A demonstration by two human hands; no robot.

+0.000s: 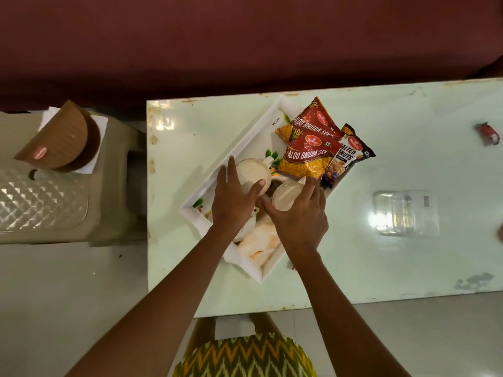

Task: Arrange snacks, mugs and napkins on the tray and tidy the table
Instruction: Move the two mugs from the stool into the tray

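pale table (381, 254): tray (245, 148) w/ "aloo bhujia sev" packs (307, 161).

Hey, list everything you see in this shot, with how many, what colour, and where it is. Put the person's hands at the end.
Rectangular white tray: one, white, set at an angle on the table.
Pale green table: one, right of centre.
Red and yellow Aloo Bhujia Sev packets: two, overlapping at the tray's far end.
Black salted peanuts packet: one, over the tray's right edge.
Cream ceramic mugs: at least two, mid-tray, under the hands.
Pale napkins: a pile, count unclear, tray's near end.
Clear plastic box: one, on the table, right.
Small red wrapper: one, far right of the table.
Brown half-round box: one, on the beige stool at left.
Left hand: on one mug.
Right hand: on another mug.
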